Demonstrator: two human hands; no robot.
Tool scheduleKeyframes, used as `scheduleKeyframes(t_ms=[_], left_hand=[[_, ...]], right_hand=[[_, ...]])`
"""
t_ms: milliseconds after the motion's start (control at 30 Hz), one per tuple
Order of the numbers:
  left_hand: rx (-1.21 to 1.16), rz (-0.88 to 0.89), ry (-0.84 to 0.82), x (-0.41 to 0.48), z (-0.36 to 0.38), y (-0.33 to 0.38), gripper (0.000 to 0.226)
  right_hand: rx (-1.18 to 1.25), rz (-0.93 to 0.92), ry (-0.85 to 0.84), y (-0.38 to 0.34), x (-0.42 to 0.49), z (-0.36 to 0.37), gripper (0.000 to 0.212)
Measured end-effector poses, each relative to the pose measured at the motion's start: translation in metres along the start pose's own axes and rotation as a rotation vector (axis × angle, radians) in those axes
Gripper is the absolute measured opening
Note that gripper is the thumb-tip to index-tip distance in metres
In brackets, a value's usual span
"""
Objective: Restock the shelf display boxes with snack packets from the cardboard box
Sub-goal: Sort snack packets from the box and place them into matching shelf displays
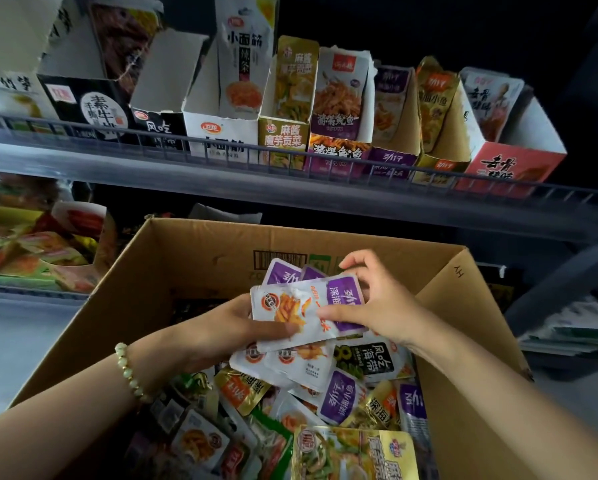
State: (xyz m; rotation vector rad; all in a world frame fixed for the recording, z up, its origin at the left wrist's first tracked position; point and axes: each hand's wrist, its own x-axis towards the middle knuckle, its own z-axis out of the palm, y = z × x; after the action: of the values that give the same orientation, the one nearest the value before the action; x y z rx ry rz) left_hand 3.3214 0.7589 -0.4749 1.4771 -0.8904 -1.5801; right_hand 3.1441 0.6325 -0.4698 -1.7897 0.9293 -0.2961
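A brown cardboard box (200, 268) fills the lower middle, holding several mixed snack packets (339, 393). Above them my left hand (221, 327) grips a stack of purple-and-white packets (308, 306) from the left, thumb on the front. My right hand (384, 303) pinches the same stack from the right, with its thumb on the top packet and fingers curled behind. On the shelf above stands a row of open display boxes; the matching purple one (391, 157) is right of centre.
A wire rail (221, 150) runs along the front of the upper shelf. Neighbouring display boxes include a yellow-green one (283, 136) and a red one (508, 164). More snack packs lie on a lower shelf at left (37, 251). Stacked papers lie at right (581, 334).
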Motion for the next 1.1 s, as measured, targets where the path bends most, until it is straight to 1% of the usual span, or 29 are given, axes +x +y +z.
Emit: scheduleKeyframes(t_ms=[67, 133, 267, 333, 400, 533, 600, 667, 733, 833, 867, 900, 967, 1000, 1067, 1100], left_hand=[[-0.004, 0.028, 0.009, 0.001, 0.0, -0.002, 0.022], [0.006, 0.059, 0.026, 0.002, -0.001, -0.003, 0.025], [-0.04, 0.067, 0.025, 0.002, 0.001, -0.002, 0.028], [-0.157, 0.005, 0.025, 0.002, 0.002, 0.0, 0.031], [-0.195, -0.045, 0.01, 0.001, -0.001, 0.002, 0.036], [0.057, -0.046, -0.02, -0.001, -0.002, 0.001, 0.047], [0.136, -0.046, 0.004, -0.001, -0.002, 0.002, 0.046], [0.159, -0.042, -0.001, -0.001, -0.002, 0.003, 0.04], [0.055, -0.055, -0.071, -0.003, -0.003, 0.005, 0.037], [-0.362, -0.038, -0.296, -0.005, -0.009, 0.008, 0.055], [-0.453, -0.033, -0.36, -0.005, -0.01, 0.008, 0.058], [-0.481, -0.042, -0.397, -0.003, -0.012, 0.008, 0.061], [-0.421, -0.098, -0.417, -0.004, -0.012, 0.006, 0.067], [-0.38, -0.123, -0.421, -0.005, -0.011, 0.005, 0.064], [-0.321, -0.159, -0.404, -0.008, -0.008, 0.004, 0.041], [-0.287, -0.17, -0.367, -0.01, -0.006, 0.005, 0.031]], right_hand=[[0.036, 0.004, 0.069, 0.002, 0.0, 0.004, 0.062], [0.045, 0.015, 0.1, 0.002, 0.0, 0.007, 0.058], [0.201, 0.086, 0.014, 0.005, 0.002, 0.012, 0.048], [0.223, 0.057, -0.017, 0.002, 0.003, 0.008, 0.046], [0.237, 0.025, -0.054, -0.001, 0.005, 0.004, 0.043], [0.214, 0.025, -0.124, 0.002, 0.002, 0.007, 0.047], [0.215, 0.018, -0.137, 0.003, 0.001, 0.011, 0.056], [0.244, -0.011, -0.142, 0.002, 0.001, 0.012, 0.059], [0.273, -0.042, -0.128, -0.001, 0.002, 0.01, 0.059], [0.443, -0.066, -0.126, -0.004, 0.002, 0.006, 0.059], [0.502, -0.073, -0.128, -0.005, 0.002, 0.006, 0.057], [0.536, -0.083, -0.13, -0.005, 0.001, 0.007, 0.055], [0.525, -0.104, -0.144, -0.004, 0.0, 0.011, 0.055], [0.507, -0.113, -0.159, -0.004, -0.001, 0.013, 0.056], [0.475, -0.125, -0.193, -0.003, -0.001, 0.014, 0.06], [0.456, -0.122, -0.203, -0.004, -0.001, 0.014, 0.062]])
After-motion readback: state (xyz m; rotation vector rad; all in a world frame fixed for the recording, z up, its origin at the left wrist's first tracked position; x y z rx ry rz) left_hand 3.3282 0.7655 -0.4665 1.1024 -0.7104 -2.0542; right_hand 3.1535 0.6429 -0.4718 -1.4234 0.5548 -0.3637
